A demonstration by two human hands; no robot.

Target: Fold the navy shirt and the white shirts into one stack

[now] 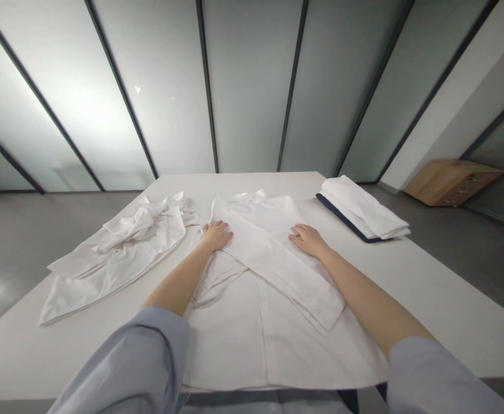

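The left grip (216,236) lies flat and open at the edge of the diagonally folded sleeve (273,259) of a white button-front shirt (273,339). The right grip (307,241) rests just as open on the shirt, pinching nothing. The shirt lies spread on the white counter (433,305). Dragging either palm could ruck the cloth or pull the sleeve askew. A crumpled white garment (122,247) lies just beside the shirt and might snag it. A folded white stack with navy edging (361,207) sits beyond the right grip, and a wooden cabinet (452,183) stands on the floor.
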